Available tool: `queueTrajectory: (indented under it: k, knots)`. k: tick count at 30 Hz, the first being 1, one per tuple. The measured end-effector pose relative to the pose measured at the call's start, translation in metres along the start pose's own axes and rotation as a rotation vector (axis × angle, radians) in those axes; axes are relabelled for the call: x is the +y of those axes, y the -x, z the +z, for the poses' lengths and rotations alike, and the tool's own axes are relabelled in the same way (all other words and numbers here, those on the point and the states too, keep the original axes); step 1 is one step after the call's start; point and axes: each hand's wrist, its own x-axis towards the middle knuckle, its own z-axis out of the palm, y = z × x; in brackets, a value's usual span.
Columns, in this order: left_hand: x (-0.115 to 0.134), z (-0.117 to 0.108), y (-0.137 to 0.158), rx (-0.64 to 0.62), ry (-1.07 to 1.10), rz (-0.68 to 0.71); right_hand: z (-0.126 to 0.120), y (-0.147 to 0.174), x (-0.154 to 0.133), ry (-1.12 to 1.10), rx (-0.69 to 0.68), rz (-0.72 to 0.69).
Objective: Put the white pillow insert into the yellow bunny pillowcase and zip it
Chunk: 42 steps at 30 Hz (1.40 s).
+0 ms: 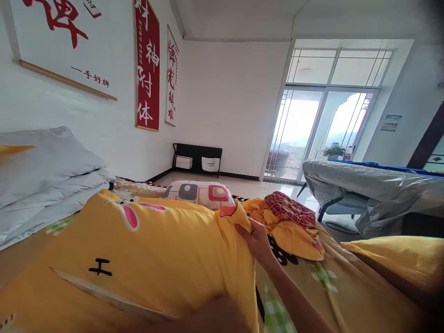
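A large yellow pillow [166,249] with pink-and-white ear shapes and small black marks printed on it fills the lower left of the head view. A pale slit-like strip runs across its lower front. My right hand [255,238] reaches up from the lower right, its fingers closed around the pillow's upper right corner, where the cloth is bunched. At the bottom edge, a blurred brown shape, seemingly my left hand [222,317], lies against the lower part of the pillow; its fingers cannot be made out.
The patterned bedspread [312,286] lies below. Beyond the pillow are a patterned cushion [197,193], crumpled yellow cloth [291,238] and red checked cloth [291,208]. White pillows [48,162] are stacked left. Yellow fabric [402,254] shows right, near a plastic-covered table [367,180].
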Motion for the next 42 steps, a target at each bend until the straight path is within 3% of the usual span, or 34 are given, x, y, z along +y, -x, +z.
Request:
queueTrajectory:
  k: [4, 8, 10, 12, 13, 16, 19, 24, 28, 30, 32, 35, 37, 42]
  knots:
    - [0.016, -0.035, 0.018, 0.171, -0.125, 0.020, 0.009, 0.011, -0.057, -0.190, 0.246, -0.011]
    - [0.012, -0.111, 0.065, 0.204, 0.130, 0.024, 0.010, 0.021, -0.091, -0.183, 0.444, -0.139]
    - [-0.010, -0.150, 0.087, 0.293, 0.306, -0.158, 0.010, 0.027, -0.100, -0.008, 0.558, -0.305]
    - [-0.041, -0.174, 0.102, 0.521, 0.237, -0.491, 0.010, 0.032, -0.105, 0.235, 0.636, -0.496]
    - [-0.057, -0.179, 0.108, 0.570, 0.184, -0.653, 0.010, 0.033, -0.107, 0.352, 0.653, -0.575]
    - [-0.092, -0.176, 0.115, 0.384, 0.286, -0.921, 0.005, 0.032, -0.113, 0.598, 0.633, -0.650]
    - [-0.100, -0.167, 0.113, 0.247, 0.413, -0.910, -0.006, 0.025, -0.118, 0.641, 0.492, -0.462]
    - [-0.090, -0.172, 0.105, 0.463, 0.409, -0.935, -0.024, 0.021, -0.110, 0.160, 0.269, -0.120]
    - [-0.088, -0.171, 0.103, 0.589, 0.360, -0.957, -0.017, 0.036, -0.083, -0.064, -0.095, 0.041]
    - [-0.089, -0.168, 0.104, 0.606, 0.313, -0.947, -0.009, 0.043, -0.069, -0.009, -0.099, 0.039]
    - [-0.092, -0.164, 0.105, 0.598, 0.260, -0.959, -0.004, 0.045, -0.060, 0.141, 0.014, -0.034]
    - [-0.097, -0.160, 0.107, 0.558, 0.182, -0.996, -0.009, 0.041, -0.055, 0.366, 0.157, -0.145]
    - [-0.103, -0.158, 0.107, 0.532, 0.131, -1.006, -0.015, 0.040, -0.051, 0.364, 0.167, -0.154]
    - [-0.129, -0.149, 0.109, 0.519, 0.122, -1.114, -0.013, 0.081, -0.002, 0.146, -0.183, 0.028]
